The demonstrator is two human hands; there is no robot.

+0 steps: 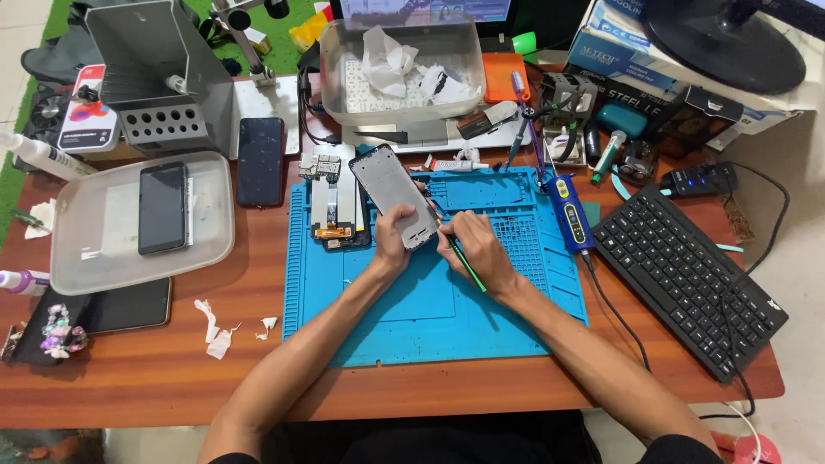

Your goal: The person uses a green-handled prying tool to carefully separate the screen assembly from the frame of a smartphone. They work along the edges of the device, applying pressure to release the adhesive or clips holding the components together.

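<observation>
Now over the blue mat (pixel 430 318), the left hand (pixel 391 241) grips a phone frame (pixel 394 196) by its lower edge, tilted up. Right hand (pixel 477 249) pinches a green tool (pixel 467 266), tip at the frame's edge: seemingly prying or scraping, needing a steady, light touch.

Blue gridded work mat (pixel 481 318), reddish-brown wooden desk (pixel 258 369), black keyboard (pixel 687 275), green-handled tool (pixel 465 260), perhaps grey phone frame (pixel 394 196).
</observation>
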